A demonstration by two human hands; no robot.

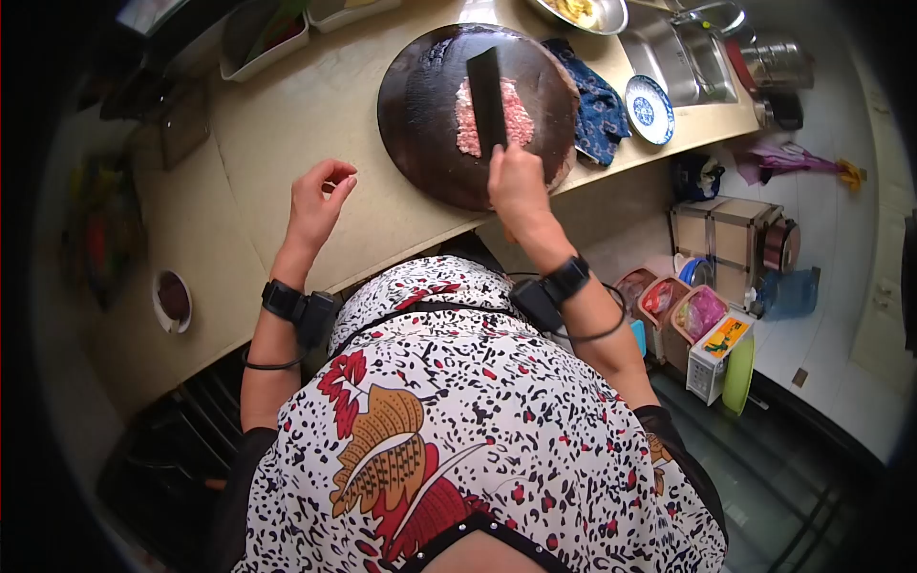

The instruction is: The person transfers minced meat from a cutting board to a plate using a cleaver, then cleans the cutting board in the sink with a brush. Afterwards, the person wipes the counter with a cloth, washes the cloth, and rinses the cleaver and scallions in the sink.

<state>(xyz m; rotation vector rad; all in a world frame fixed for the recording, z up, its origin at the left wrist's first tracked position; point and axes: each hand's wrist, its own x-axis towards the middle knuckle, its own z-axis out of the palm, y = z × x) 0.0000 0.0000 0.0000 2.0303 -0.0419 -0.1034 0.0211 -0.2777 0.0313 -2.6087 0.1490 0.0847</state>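
Note:
My right hand (519,181) is wrapped round the handle of a cleaver (487,95), whose dark blade lies over a patch of minced meat (517,116). Pink and white bits of the meat show on both sides of the blade; the part beneath it is hidden. Under the meat is a big round dark chopping board (420,115) near the counter's front edge. To the left of the board my left hand (320,196) hovers over the counter, fingers loosely curled and apart from the thumb, with nothing in it.
Right of the board lie a blue patterned cloth (590,105) and a blue-and-white plate (650,110), beside a steel sink (673,62). A metal bowl of food (583,11) stands behind. At left are a white bowl (172,301) and a white tray (267,53).

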